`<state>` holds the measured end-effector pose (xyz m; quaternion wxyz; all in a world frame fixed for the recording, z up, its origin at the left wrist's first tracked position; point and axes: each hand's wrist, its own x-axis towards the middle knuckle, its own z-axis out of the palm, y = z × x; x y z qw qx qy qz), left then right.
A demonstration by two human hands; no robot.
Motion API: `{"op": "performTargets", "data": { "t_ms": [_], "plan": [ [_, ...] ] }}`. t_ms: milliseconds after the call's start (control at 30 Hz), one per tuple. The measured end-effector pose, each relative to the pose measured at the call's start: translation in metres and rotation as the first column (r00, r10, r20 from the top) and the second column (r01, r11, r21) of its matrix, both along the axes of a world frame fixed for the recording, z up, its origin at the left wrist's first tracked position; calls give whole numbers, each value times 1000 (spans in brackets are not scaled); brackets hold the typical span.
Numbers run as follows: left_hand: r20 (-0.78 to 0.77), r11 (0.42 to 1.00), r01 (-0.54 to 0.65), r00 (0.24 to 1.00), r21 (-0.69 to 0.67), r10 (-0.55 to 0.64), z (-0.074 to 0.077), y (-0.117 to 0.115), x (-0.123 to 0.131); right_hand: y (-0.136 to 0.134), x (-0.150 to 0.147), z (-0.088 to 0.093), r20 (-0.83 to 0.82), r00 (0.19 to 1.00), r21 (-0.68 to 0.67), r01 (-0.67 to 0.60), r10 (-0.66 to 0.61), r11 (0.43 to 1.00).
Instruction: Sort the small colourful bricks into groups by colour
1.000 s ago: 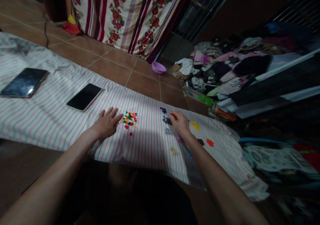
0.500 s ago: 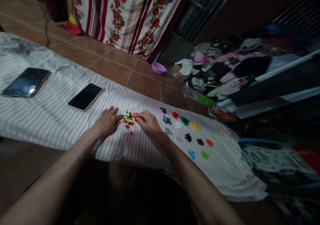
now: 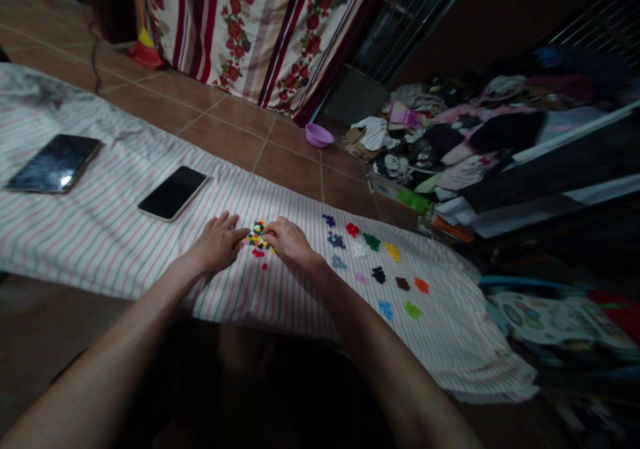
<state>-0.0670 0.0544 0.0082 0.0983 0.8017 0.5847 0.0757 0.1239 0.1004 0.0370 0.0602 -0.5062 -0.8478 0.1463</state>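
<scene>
A pile of small mixed-colour pieces [image 3: 257,236] lies on the striped cloth [image 3: 295,309]. My left hand [image 3: 218,241] rests flat at its left side, fingers spread, thumb side touching the edge of the pile. Over the pile's right side, my right hand [image 3: 289,238] has its fingertips pinched together; whatever they hold is too small to make out. One red piece [image 3: 265,266] sits apart, below the pile. To the right are single-colour groups, among them red [image 3: 352,230], dark green [image 3: 371,241], yellow [image 3: 393,252], black [image 3: 379,275], orange [image 3: 421,285] and light blue [image 3: 385,310].
A phone [image 3: 173,193] and a tablet-like device [image 3: 55,163] lie on the cloth at the left. Beyond it, on the tiled floor, stand a purple basin [image 3: 319,136] and a red broom [image 3: 146,53]. Heaped clothes [image 3: 450,136] fill the back right.
My right hand has shifted slightly left, further over the mixed pile, and covers more of its right side. My left hand stays in place.
</scene>
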Motion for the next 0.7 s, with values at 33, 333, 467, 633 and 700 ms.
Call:
{"op": "performTargets", "data": {
  "t_ms": [33, 333, 467, 633, 700],
  "plan": [
    [8, 1000, -1, 1000, 7, 1, 0, 0, 0, 1, -1, 0, -9, 1000, 1, 9, -9, 1000],
    [4, 1000, 3, 1000, 1, -3, -1, 0, -1, 1, 3, -7, -154, 988, 21, 13, -9, 1000],
    [-30, 1000, -3, 1000, -18, 3, 2, 0, 0, 0, 10, -11, -311, 948, -28, 63, -68, 998],
    [-59, 999, 4, 998, -42, -6, 4, 1, 0, -2, 19, -7, -427, 895, -81, 105, -130, 991],
    [-56, 999, -1, 998, -40, -2, 3, 1, 0, -1, 26, -7, -443, 886, -74, 117, -138, 990]
  ]
}}
